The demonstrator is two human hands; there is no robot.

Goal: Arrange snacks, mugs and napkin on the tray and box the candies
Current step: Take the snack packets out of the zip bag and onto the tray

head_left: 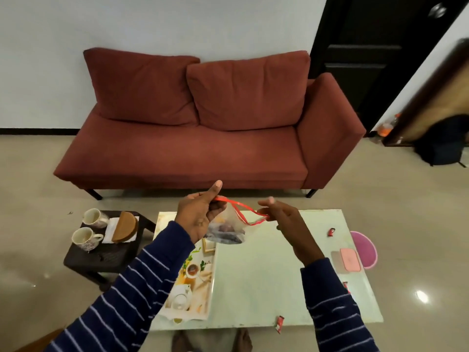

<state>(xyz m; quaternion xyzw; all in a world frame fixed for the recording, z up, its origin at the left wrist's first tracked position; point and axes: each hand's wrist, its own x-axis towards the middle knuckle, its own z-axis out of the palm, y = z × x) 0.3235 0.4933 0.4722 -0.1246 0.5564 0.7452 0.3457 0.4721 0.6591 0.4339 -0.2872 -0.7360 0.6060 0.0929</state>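
On the far left I see a dark side table (106, 257) with two mugs (94, 217), one behind the other, and a white napkin (109, 233) just beside them, with a brown half-round piece lying on it. Right of that, on the left part of the pale glass table (266, 280), lies the printed tray (189, 283), partly covered by my left sleeve.

My left hand (200, 218) is raised above the tray's far end, fingers curled and pinching one side of the red zip strip of a clear snack bag (227, 228), thumb sticking up. The bag hangs between both hands with dark pieces inside it, its mouth pulled apart. My right hand (280, 215) pinches the other side of the red strip, fingers curled around it.

Further right on the glass sit a small red candy (332, 231) near the far edge, a pink box (349, 260) at the right edge, another candy (346, 287) nearer me, and one more candy (279, 323) at the near edge.
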